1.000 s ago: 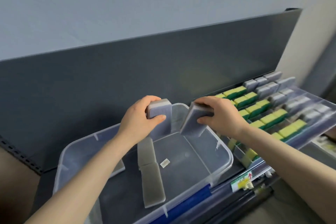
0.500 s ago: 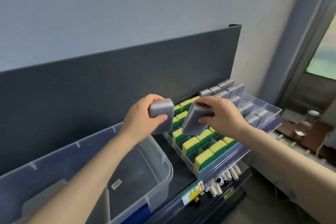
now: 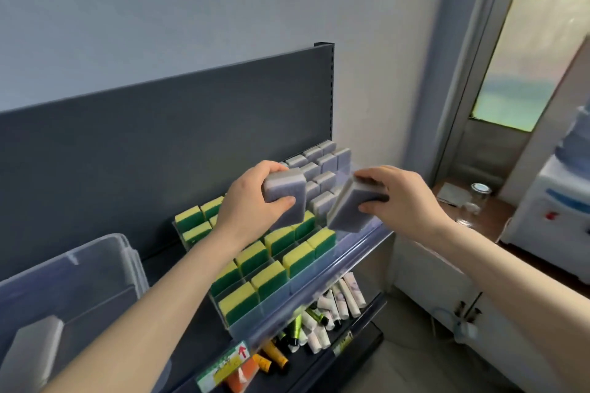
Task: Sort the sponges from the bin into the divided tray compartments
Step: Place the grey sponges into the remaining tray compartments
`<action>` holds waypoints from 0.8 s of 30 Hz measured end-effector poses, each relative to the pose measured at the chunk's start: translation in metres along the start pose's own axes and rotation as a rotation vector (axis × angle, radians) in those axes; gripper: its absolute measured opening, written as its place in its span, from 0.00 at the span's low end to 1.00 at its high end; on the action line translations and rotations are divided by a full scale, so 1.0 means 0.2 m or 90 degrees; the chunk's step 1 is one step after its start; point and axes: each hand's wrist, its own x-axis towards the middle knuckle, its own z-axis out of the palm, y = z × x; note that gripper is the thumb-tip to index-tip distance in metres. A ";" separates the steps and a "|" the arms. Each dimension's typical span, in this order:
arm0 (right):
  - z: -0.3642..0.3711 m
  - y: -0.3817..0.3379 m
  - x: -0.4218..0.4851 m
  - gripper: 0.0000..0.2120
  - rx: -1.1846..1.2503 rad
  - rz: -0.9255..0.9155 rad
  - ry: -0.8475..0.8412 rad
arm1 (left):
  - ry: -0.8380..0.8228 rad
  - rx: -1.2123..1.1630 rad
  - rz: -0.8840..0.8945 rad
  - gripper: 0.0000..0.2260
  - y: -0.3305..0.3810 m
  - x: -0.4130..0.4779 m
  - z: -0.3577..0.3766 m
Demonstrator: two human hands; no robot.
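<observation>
My left hand (image 3: 247, 204) grips a grey sponge (image 3: 287, 198), held upright over the middle of the clear divided tray (image 3: 319, 284). My right hand (image 3: 402, 198) holds a second grey sponge (image 3: 348, 210), tilted, above the tray's right front part. Yellow-and-green sponges (image 3: 271, 277) fill the tray's left and front compartments. Grey sponges (image 3: 322, 163) stand in its far right compartments. The clear plastic bin (image 3: 83, 268) sits at the lower left with a grey sponge (image 3: 32, 351) inside.
A dark shelf back panel (image 3: 143, 137) rises behind the tray and bin. Tubes (image 3: 325, 313) lie on the shelf below. To the right stand a white counter with a glass jar (image 3: 479, 198) and a water dispenser (image 3: 562, 210).
Both hands have carried their grey sponges rightward from above the bin to above the tray. The view has swung right, so the bin now lies at the left edge.
</observation>
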 end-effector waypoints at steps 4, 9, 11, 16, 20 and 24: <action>-0.10 0.22 0.03 0.22 -0.008 0.016 0.022 | 0.002 -0.010 0.003 0.18 0.11 0.10 0.17; -0.13 0.42 0.09 0.22 -0.008 0.027 0.022 | -0.027 0.004 0.000 0.19 0.15 0.22 0.30; -0.13 0.48 0.13 0.22 -0.003 0.037 0.026 | -0.031 0.005 0.000 0.18 0.14 0.28 0.34; -0.09 0.63 0.23 0.23 0.014 0.057 0.052 | -0.019 -0.033 -0.004 0.17 0.11 0.46 0.46; -0.07 0.77 0.39 0.23 0.002 0.054 0.052 | 0.001 -0.057 -0.007 0.16 0.07 0.63 0.58; -0.06 0.87 0.59 0.23 -0.010 0.051 0.007 | 0.017 -0.087 -0.031 0.14 0.02 0.79 0.66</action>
